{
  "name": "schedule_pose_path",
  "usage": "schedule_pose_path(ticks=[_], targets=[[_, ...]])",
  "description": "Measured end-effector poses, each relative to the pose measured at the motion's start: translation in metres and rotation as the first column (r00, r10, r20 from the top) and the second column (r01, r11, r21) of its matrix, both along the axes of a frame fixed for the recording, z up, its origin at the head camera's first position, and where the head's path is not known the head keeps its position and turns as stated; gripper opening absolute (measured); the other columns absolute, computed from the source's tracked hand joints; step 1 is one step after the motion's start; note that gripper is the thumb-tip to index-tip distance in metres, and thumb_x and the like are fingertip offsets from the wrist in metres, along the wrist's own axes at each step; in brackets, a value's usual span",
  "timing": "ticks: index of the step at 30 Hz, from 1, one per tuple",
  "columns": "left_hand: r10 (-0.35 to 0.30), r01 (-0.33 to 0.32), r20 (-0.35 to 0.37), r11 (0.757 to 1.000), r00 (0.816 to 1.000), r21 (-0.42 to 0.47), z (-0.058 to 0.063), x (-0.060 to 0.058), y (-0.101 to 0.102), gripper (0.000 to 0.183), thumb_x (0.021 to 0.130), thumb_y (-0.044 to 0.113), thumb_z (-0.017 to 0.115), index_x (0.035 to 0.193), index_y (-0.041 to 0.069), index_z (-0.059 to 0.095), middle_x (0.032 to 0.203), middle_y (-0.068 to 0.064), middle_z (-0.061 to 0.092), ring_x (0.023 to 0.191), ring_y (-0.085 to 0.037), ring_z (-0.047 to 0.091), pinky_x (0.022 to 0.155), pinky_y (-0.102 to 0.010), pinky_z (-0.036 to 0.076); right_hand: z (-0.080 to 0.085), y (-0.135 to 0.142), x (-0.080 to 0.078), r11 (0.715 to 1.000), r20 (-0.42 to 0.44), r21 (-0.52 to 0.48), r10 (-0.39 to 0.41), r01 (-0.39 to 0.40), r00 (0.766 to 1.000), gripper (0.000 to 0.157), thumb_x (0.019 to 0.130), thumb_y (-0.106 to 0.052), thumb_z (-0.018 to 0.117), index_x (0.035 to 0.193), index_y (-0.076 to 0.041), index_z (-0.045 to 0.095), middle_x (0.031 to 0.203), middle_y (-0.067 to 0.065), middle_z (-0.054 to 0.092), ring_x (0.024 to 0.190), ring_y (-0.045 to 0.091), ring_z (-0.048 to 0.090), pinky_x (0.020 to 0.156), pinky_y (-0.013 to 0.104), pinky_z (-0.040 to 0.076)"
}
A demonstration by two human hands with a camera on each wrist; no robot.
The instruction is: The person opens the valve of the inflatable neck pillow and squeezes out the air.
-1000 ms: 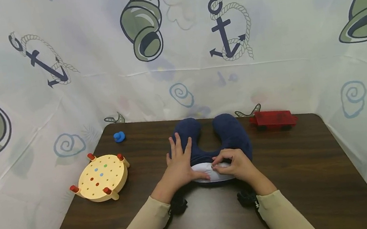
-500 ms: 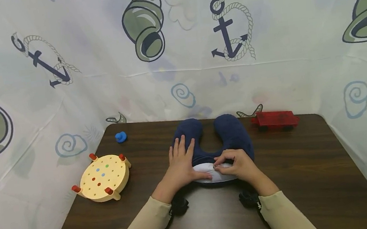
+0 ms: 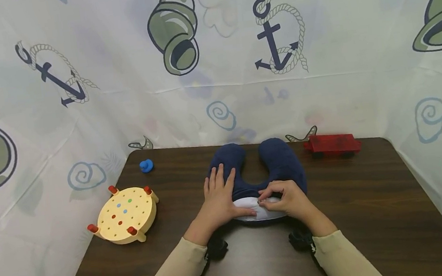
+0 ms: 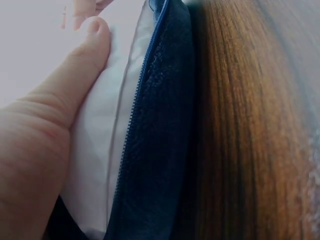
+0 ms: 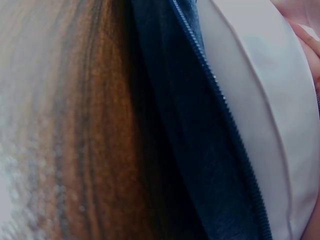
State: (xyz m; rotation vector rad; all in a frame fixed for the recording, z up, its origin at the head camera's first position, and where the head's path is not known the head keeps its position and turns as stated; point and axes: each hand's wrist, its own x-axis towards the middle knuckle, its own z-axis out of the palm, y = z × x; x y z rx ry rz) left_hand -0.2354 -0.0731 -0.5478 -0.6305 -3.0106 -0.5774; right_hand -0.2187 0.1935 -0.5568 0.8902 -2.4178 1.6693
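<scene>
A navy U-shaped neck pillow (image 3: 281, 160) lies on the table, its curved end toward me. Its zipper (image 4: 132, 117) is undone along that end, and the white inner cushion (image 3: 248, 202) bulges out of the cover. My left hand (image 3: 220, 201) rests on the pillow's left side with fingers spread, its thumb across the white cushion. On the right, my right hand (image 3: 290, 197) pinches the white cushion between thumb and forefinger; a tiny dark spot shows at the fingertips. In the right wrist view the zipper teeth (image 5: 222, 97) run beside the white fabric, the fingers mostly out of frame.
To the left stands a round yellow pegboard toy (image 3: 128, 214) with red-tipped legs. A small blue knob-like piece (image 3: 146, 166) lies behind it. At the back right is a red toy wagon (image 3: 332, 144). Patterned cloth (image 3: 336, 96) hangs behind the table (image 3: 379, 210).
The view shifts very slightly. Both hands keep their places on the pillow, the left spread flat and the right pinching the white cushion.
</scene>
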Motion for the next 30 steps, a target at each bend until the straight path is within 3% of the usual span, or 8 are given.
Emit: schedule_pose_path(ticks=[9, 17, 30], targets=[[-0.006, 0.005, 0.012, 1.0, 1.0, 0.025, -0.0023, 0.0007, 0.0005, 0.15, 0.063, 0.091, 0.084, 0.177, 0.021, 0.017, 0.184, -0.019, -0.005, 0.171, -0.046, -0.005, 0.133, -0.071, 0.006, -0.001, 0.0004, 0.0009, 1.0, 0.008, -0.012, 0.002, -0.002, 1.0, 0.018, 0.086, -0.011, 0.094, 0.097, -0.024, 0.087, 0.098, -0.004, 0.082, 0.107, 0.018, 0.079, 0.098, 0.019, 0.058], [0.012, -0.012, 0.036, 1.0, 0.999, 0.013, -0.0019, 0.0004, 0.0012, 0.166, 0.063, 0.09, 0.085, 0.175, 0.007, -0.005, 0.185, -0.015, -0.005, 0.172, -0.041, -0.007, 0.134, -0.068, 0.004, 0.0, -0.0001, 0.0008, 1.0, 0.033, -0.017, 0.002, -0.001, 0.999, 0.017, 0.087, -0.011, 0.094, 0.096, -0.024, 0.087, 0.098, -0.005, 0.082, 0.107, 0.019, 0.079, 0.098, 0.02, 0.058], [0.012, -0.013, 0.037, 1.0, 0.999, 0.007, -0.0025, -0.0003, 0.0005, 0.162, 0.063, 0.092, 0.083, 0.176, 0.008, 0.002, 0.185, -0.015, -0.005, 0.172, -0.04, -0.007, 0.135, -0.068, 0.004, -0.0022, -0.0001, -0.0007, 1.0, 0.027, -0.023, 0.015, -0.015, 1.0, 0.018, 0.087, -0.009, 0.093, 0.096, -0.023, 0.086, 0.099, -0.002, 0.083, 0.107, 0.019, 0.079, 0.099, 0.02, 0.058]])
